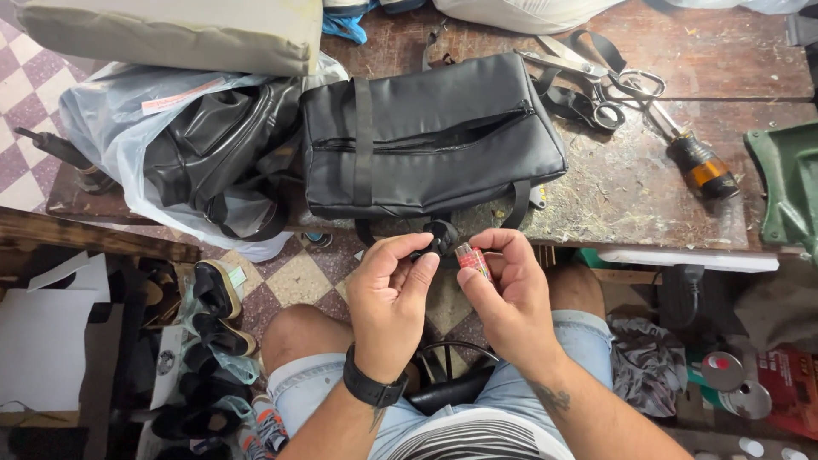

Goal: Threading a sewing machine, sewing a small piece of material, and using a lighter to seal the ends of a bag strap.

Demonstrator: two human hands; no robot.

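Note:
My left hand [390,294] pinches the end of a black strap [440,238] that hangs from a black bag [426,136] lying at the front edge of the wooden workbench [630,183]. My right hand [509,294] holds a small red lighter [473,260] right beside the strap end, its top close to my left fingertips. Both hands hover over my lap, just below the bench edge. A black watch sits on my left wrist.
A second black bag in a clear plastic bag [183,145] lies to the left. Scissors [588,77] and a screwdriver [694,158] with an amber handle rest at the back right. Shoes [213,341] crowd the floor at the left; a green object [788,187] is at the right edge.

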